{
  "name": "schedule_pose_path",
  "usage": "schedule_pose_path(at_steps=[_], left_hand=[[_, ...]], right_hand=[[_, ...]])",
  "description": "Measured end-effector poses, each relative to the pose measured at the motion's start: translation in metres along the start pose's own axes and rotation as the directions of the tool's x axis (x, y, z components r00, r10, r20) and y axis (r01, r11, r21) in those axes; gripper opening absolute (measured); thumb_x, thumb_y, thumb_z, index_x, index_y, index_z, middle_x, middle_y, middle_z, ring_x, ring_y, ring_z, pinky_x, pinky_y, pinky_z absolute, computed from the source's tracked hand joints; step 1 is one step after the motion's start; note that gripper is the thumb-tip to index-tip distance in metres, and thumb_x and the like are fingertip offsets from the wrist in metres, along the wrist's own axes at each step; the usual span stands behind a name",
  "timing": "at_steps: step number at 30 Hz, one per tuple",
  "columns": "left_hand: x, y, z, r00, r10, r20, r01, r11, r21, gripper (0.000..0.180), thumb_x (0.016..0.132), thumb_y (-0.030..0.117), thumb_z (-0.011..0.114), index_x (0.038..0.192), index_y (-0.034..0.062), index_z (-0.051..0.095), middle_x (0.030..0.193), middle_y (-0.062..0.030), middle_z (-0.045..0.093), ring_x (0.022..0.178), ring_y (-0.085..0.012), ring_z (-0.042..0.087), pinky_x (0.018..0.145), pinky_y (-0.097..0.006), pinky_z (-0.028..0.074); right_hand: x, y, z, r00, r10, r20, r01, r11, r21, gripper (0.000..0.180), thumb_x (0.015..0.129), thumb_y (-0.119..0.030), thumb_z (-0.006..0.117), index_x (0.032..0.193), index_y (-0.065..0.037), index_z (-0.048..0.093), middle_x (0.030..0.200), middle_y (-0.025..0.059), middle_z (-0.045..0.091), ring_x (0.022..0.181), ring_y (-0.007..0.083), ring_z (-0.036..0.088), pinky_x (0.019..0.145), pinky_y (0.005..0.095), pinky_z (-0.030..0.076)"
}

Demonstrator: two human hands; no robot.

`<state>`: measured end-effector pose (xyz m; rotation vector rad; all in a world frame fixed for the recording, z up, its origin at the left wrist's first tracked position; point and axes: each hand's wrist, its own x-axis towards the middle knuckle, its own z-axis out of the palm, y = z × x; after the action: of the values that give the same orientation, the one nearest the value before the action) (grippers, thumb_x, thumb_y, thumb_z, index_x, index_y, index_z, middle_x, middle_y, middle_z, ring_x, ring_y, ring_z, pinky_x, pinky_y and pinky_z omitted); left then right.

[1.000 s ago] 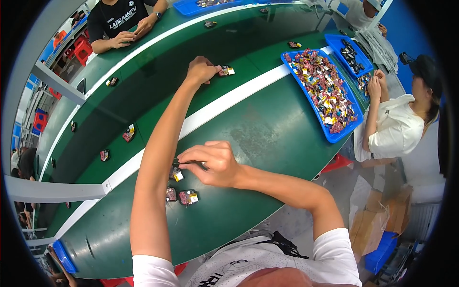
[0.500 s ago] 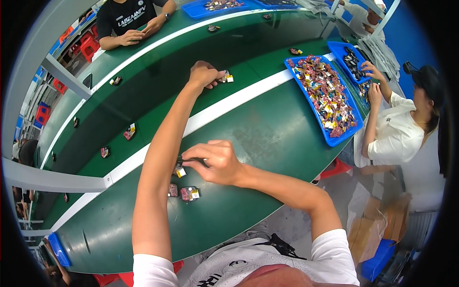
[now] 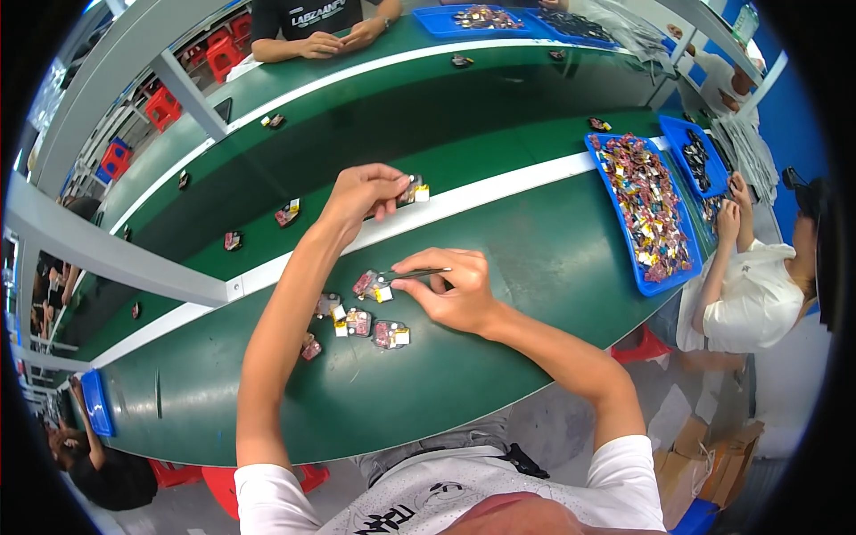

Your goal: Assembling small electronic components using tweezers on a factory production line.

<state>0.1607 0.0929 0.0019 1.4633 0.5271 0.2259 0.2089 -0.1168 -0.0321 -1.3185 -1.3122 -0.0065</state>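
My left hand (image 3: 366, 198) is closed in a pinch on a small electronic assembly (image 3: 415, 191), a dark flat piece with a white-and-yellow tab, over the inner edge of the belt by the white rail. My right hand (image 3: 456, 287) grips dark tweezers (image 3: 419, 273); their tips reach a reddish assembly (image 3: 367, 284) with a white-and-yellow tab on the green table. Whether the tips clasp it I cannot tell. Close by lie more such assemblies, among them one in the middle (image 3: 358, 323), one to its right (image 3: 392, 335) and one beside my left forearm (image 3: 310, 346).
Beyond the white rail (image 3: 486, 185), the green belt (image 3: 499, 143) carries scattered assemblies. A blue tray (image 3: 649, 287) heaped with parts lies to the right, with a co-worker (image 3: 749, 299) past it. Another person (image 3: 312, 31) sits across. A grey post (image 3: 192, 94) stands at left.
My left hand has drawn an assembly from the belt toward the rail. My right hand and tweezers now sit by an assembly. The view has shifted, showing more pieces on the table.
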Motion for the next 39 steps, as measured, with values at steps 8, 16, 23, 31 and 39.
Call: schedule_pose_path(at_steps=[8,16,23,31,39], left_hand=[[-0.109,-0.012,-0.004,0.972,0.041,-0.233,0.013,0.975,0.223,0.014,0.095,0.006,0.068,0.094,-0.0066,0.063,0.070,-0.0080,0.067,0.049,-0.0112,0.061,0.040,-0.026,0.039],[-0.147,-0.024,0.009,0.980,0.038,-0.196,-0.012,0.991,0.131,0.011,0.100,0.006,0.062,0.098,-0.0047,0.059,0.073,-0.0080,0.066,0.048,-0.0119,0.061,0.039,-0.027,0.040],[-0.146,-0.035,0.014,0.977,0.127,-0.169,-0.093,0.976,0.195,0.013,0.100,0.006,0.062,0.098,-0.0058,0.058,0.071,-0.0088,0.066,0.047,-0.0117,0.060,0.041,-0.028,0.043],[-0.151,-0.033,0.017,0.967,0.137,-0.214,-0.107,0.983,0.146,0.014,0.100,0.007,0.062,0.101,-0.0062,0.058,0.069,-0.0088,0.066,0.047,-0.0128,0.062,0.040,-0.027,0.044],[-0.152,-0.035,0.023,0.957,0.205,-0.204,-0.172,0.971,0.167,0.015,0.101,0.006,0.060,0.106,-0.0077,0.056,0.076,-0.0109,0.069,0.052,-0.0151,0.067,0.043,-0.027,0.051]], right_hand=[[0.006,-0.016,-0.007,0.910,0.397,0.125,-0.407,0.790,0.458,0.015,0.081,0.002,0.083,0.093,0.002,0.073,0.095,0.0087,0.078,0.058,-0.0013,0.049,0.051,0.0168,0.036],[0.017,-0.020,-0.016,0.921,0.382,0.074,-0.379,0.841,0.386,0.016,0.084,0.006,0.079,0.094,0.003,0.067,0.091,0.0146,0.077,0.056,-0.0006,0.048,0.050,0.0156,0.035],[0.003,-0.022,-0.007,0.911,0.381,0.158,-0.410,0.880,0.239,0.019,0.080,0.003,0.084,0.095,0.003,0.073,0.090,0.0056,0.072,0.053,-0.0003,0.046,0.048,0.0170,0.033],[0.002,-0.022,-0.003,0.907,0.400,0.134,-0.416,0.901,0.126,0.019,0.080,0.001,0.085,0.094,0.002,0.073,0.088,0.0042,0.072,0.051,-0.0008,0.043,0.047,0.0178,0.031],[0.009,-0.026,-0.008,0.798,0.571,0.193,-0.600,0.783,0.162,0.018,0.083,0.002,0.083,0.096,0.003,0.071,0.083,0.0043,0.072,0.058,-0.0001,0.051,0.051,0.0171,0.037]])
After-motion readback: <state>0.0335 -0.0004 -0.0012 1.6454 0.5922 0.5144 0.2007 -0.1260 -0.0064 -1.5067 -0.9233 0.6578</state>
